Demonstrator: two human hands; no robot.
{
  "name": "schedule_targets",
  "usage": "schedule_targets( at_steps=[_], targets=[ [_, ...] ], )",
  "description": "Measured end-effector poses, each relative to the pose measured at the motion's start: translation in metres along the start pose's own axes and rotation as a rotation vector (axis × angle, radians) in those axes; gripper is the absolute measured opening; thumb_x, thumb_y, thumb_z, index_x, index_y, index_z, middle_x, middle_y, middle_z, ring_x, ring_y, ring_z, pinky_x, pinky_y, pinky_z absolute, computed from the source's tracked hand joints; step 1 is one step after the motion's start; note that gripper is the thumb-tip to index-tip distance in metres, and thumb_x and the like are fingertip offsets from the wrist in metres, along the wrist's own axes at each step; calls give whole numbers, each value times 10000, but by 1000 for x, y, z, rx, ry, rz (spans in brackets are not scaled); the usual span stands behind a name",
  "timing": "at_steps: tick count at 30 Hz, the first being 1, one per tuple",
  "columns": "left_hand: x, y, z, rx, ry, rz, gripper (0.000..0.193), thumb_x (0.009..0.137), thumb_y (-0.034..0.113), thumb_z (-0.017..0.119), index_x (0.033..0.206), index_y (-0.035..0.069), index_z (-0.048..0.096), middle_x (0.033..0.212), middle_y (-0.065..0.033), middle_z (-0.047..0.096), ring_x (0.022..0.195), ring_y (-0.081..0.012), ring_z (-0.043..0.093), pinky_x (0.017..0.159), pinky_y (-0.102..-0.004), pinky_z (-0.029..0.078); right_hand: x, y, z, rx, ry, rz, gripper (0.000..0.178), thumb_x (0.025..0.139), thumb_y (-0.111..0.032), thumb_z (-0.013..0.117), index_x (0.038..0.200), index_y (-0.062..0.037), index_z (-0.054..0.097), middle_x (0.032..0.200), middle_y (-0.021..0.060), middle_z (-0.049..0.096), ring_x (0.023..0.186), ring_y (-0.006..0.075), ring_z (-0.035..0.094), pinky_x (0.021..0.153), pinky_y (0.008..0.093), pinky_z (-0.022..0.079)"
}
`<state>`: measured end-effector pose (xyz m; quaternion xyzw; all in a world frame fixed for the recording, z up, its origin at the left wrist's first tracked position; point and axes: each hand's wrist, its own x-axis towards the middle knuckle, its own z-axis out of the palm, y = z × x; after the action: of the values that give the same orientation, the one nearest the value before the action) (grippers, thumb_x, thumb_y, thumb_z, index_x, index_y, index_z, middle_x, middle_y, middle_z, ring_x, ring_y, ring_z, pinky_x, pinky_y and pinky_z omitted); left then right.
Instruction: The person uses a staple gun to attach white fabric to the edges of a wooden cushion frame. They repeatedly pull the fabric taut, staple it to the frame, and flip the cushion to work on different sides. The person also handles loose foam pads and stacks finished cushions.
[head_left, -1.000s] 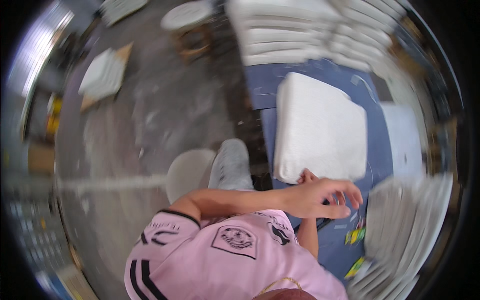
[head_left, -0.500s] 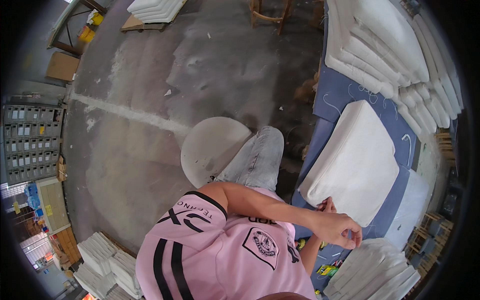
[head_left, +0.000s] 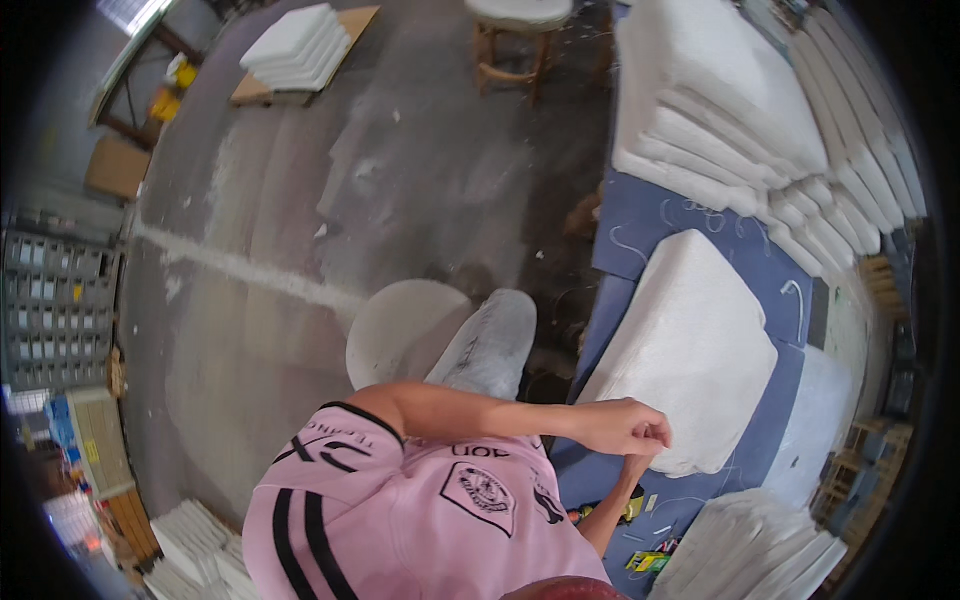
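Note:
A white, fabric-covered cushion lies flat on a blue-covered table to my right. My left arm reaches across my body, and my left hand is over the cushion's near left edge. Its fingers are curled together in a pinch; anything between them is too small to see. Just below it, my right hand is at the near edge of the same cushion. The left hand largely covers its fingers, so their grip is hidden.
White cushions are stacked at the table's far end, with loose threads beside them. Nearer, a pile of white pieces sits beside small tools and a yellow-green packet. A round pale disc is by my knee. A stool stands beyond.
My left hand has drawn back leftward and its fingers have curled in tighter. The right hand has shifted lower, beneath the left. The whole view has also tilted; the cushion stays on the table.

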<state>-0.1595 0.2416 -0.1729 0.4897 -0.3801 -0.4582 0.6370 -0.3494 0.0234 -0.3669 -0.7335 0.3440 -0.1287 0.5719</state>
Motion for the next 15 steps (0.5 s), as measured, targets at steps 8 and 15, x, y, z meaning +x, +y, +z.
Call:
schedule_targets(
  at_steps=[8, 15],
  targets=[
    [6, -15, -6, 64, 21, -281, 268, 1022, 200, 626, 1234, 42, 670, 1103, -41, 710, 900, -117, 633, 849, -293, 519, 84, -40, 40, -530, 691, -314, 83, 876, -96, 638, 898, -29, 683, 860, 170, 637, 856, 364, 591, 780, 465, 477],
    [81, -46, -29, 71, -26, -431, 292, 1023, 154, 621, 1283, 23, 641, 1201, -26, 677, 1070, -110, 606, 968, -294, 481, 89, -31, 38, -594, 732, -269, 49, 841, -115, 665, 864, -81, 638, 859, 125, 585, 838, 339, 565, 747, 459, 452]
  ],
)
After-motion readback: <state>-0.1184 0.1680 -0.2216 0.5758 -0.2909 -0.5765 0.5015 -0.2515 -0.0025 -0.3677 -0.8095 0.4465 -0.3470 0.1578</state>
